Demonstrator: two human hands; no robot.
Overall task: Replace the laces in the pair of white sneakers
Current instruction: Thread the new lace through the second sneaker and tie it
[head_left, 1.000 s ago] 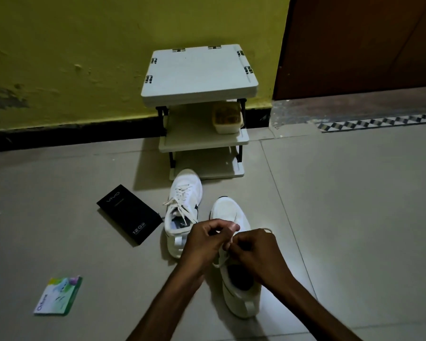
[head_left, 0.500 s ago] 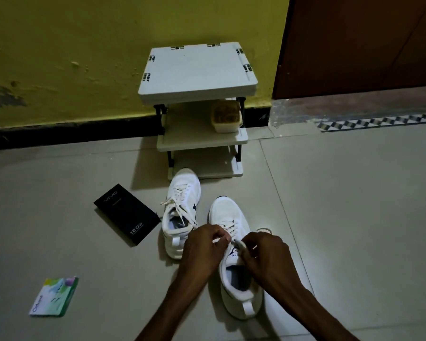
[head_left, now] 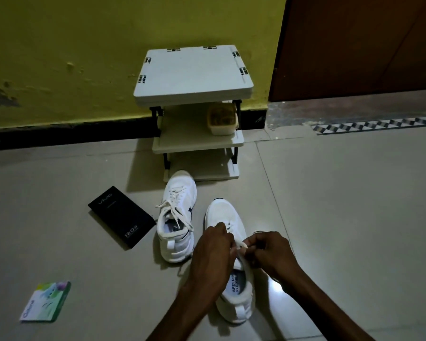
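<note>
Over the last second your hands have drawn slightly apart above the near white sneaker, which stands on the pale tiled floor with its toe pointing away from you. A short stretch of flat white lace now shows between them, where a moment ago they were bunched together and hid it. Your right hand pinches that lace at its fingertips. Your left hand is curled down on the same lace at the upper eyelets, though its fingers are hidden behind its back. The shoe's opening, dark a second ago, now shows its printed insole.

I read this as the lace coming loose at the top rows, so removal on this shoe has only begun. The far white sneaker sits just beside it, untouched, fully laced with loose ends. The black rectangular cardboard box, the green-and-white packet and the small white three-tier shelf rack have not moved.
</note>
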